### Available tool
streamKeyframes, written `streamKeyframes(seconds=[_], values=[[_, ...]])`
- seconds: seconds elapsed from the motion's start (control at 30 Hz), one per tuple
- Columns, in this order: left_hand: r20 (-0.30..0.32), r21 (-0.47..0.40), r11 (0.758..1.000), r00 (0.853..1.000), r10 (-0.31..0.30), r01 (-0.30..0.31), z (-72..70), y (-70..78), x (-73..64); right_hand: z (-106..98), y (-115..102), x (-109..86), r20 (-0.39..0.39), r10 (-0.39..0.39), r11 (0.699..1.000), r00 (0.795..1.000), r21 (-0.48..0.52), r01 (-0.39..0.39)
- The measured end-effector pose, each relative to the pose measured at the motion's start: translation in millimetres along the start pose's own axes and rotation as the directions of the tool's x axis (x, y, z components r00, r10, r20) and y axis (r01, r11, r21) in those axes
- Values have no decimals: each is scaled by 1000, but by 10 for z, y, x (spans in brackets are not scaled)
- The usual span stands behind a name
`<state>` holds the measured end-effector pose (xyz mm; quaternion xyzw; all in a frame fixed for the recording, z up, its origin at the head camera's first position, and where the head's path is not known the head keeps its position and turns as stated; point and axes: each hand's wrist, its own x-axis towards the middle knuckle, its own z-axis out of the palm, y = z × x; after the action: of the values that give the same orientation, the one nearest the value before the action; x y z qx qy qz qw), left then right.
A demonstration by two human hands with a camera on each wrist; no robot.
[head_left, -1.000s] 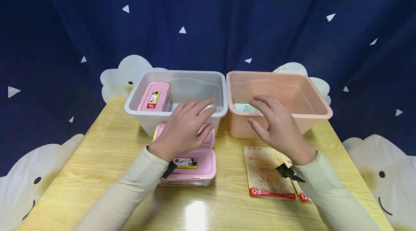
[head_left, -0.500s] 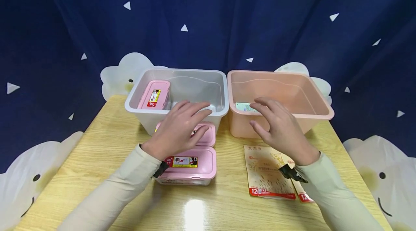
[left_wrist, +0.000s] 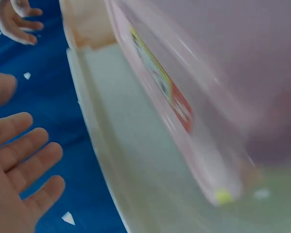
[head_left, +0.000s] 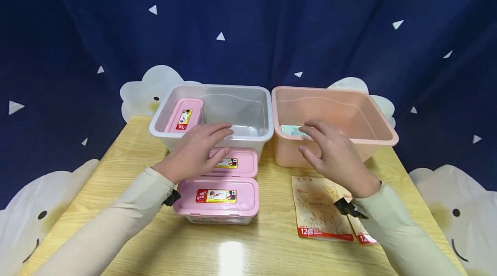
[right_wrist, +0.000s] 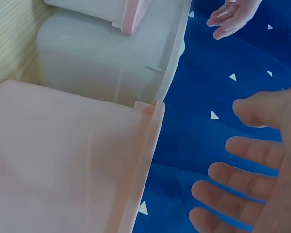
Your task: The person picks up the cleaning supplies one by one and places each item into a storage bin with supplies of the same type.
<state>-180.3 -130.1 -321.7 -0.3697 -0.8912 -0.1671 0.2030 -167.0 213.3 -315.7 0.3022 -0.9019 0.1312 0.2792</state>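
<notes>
My left hand (head_left: pixel 196 151) hovers over the front rim of the grey bin (head_left: pixel 248 138), fingers loosely spread and holding nothing. Below it are two pink-lidded boxes: a rear one (head_left: pixel 244 161) partly covered by the hand, and a front one (head_left: pixel 246 196) in full view. A third pink-lidded box (head_left: pixel 194 108) stands inside the grey bin at its left. My right hand (head_left: pixel 334 153) hangs in front of the pink bin (head_left: pixel 372 141), relaxed and holding nothing. A pale green packet (head_left: pixel 289 130) lies in that bin, partly behind the fingertips. The left wrist view shows bare, parted fingers (left_wrist: pixel 34 165).
Two beige and red packets lie on the wooden table (head_left: pixel 272 241), the left one (head_left: pixel 320 211) overlapping in view with the right one (head_left: pixel 365 238), which the forearm partly hides. A dark blue curtain (head_left: pixel 248 21) with white triangles hangs behind the bins.
My left hand has drawn back to the left, uncovering more of the two pink-lidded boxes on the table. The right hand has stayed nearly still.
</notes>
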Motion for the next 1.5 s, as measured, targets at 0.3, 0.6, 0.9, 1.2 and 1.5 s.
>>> streamKeyframes(seconds=[0.3, 0.6, 0.9, 1.2, 1.5], values=[[-36, 48, 999, 999, 22, -20, -207, -412, -127, 40, -30, 87, 58, -27, 999, 998, 19, 26], [1, 110, 993, 999, -38, 37, -341, -863, -249, 93, -231, 269, 208, -67, 995, 976, 83, 51], [31, 111, 963, 968, -250, 245, -329, -1243, -412, 238, -425, 396, 312, -143, 987, 939, 109, 114], [88, -8, 900, 896, -434, 437, -176, -1384, -487, 388, -563, 463, 300, -264, 964, 917, 120, 238], [82, -72, 838, 841, -535, 541, -116, -1461, -572, 416, -610, 500, 317, -280, 959, 906, 136, 249]])
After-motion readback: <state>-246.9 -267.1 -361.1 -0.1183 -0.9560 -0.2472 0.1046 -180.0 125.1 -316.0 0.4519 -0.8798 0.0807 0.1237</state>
